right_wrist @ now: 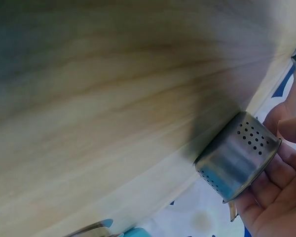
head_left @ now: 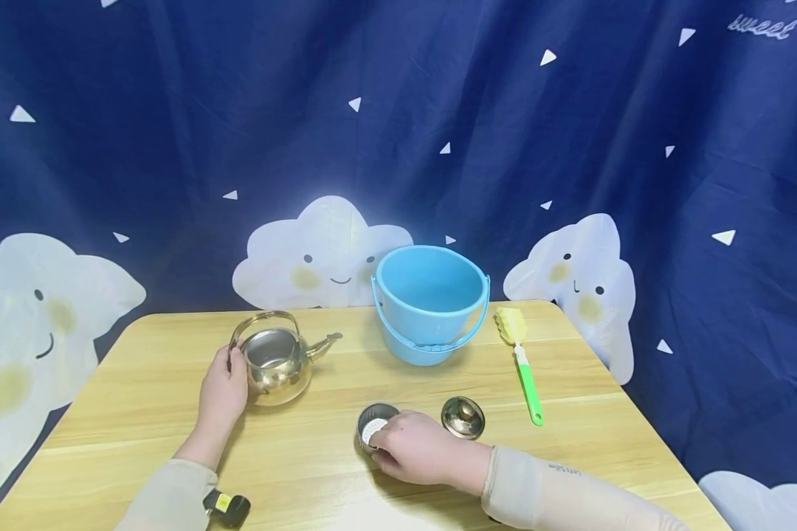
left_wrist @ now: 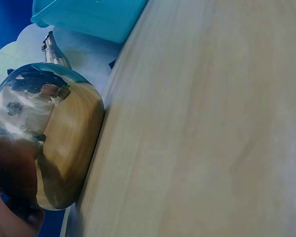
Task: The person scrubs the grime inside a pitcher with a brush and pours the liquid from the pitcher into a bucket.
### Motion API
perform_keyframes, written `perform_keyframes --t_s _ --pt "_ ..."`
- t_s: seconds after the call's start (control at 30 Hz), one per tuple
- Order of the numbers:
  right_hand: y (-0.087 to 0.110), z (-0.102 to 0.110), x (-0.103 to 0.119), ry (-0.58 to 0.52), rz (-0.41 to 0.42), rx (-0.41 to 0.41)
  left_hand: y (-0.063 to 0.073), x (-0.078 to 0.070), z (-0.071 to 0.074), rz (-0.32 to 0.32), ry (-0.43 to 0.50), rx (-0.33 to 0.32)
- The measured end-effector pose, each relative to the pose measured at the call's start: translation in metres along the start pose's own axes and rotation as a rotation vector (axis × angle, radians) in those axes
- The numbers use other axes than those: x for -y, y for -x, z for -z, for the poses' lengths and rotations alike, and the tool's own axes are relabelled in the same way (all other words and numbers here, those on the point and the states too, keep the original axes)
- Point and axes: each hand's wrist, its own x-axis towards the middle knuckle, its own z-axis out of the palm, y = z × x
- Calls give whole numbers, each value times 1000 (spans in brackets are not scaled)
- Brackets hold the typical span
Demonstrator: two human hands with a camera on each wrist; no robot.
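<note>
A shiny metal teapot [head_left: 280,382] with a raised hoop handle and a spout pointing right stands lidless at the left of the table. My left hand [head_left: 224,387] grips its near left side, by the foot of the handle. In the left wrist view the polished teapot [left_wrist: 71,143] mirrors the room, and part of the left hand [left_wrist: 10,215] shows below it. Right of the teapot, my right hand [head_left: 417,448] holds a small metal tea strainer [head_left: 367,426] by its rim. Rows of holes dot the strainer [right_wrist: 241,153] in the right wrist view.
A round metal lid [head_left: 463,418] with a knob lies just beyond the right hand. Toward the back stands a light blue bucket [head_left: 421,332], its handle hanging forward. A yellow sponge brush [head_left: 528,380] with a green handle lies to the right on the wooden table [head_left: 292,472].
</note>
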Motion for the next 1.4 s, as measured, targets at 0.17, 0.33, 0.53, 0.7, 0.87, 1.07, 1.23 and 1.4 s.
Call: perform_keyframes --t_s 0.17,0.33,0.53,0.7,0.87,1.07,1.23,1.4 --pt "0 0 0 5 0 -11 0 0 0 -7 6 2" --pt "-1 1 -1 15 3 -41 1 1 0 -6 12 0" --pt "-1 8 -1 9 -3 -44 1 2 -1 -6 13 0" --pt "0 14 -1 -8 -25 -43 0 3 -2 -6 13 2" --pt "0 18 -2 -21 -37 -44 0 3 -2 -8 13 2" --pt "0 24 -3 -30 -39 -65 0 3 -1 -8 18 5" --pt "1 29 -5 -38 -43 -76 1 3 0 -6 21 2" --pt "2 31 -7 -42 -44 -97 1 1 0 -5 17 8"
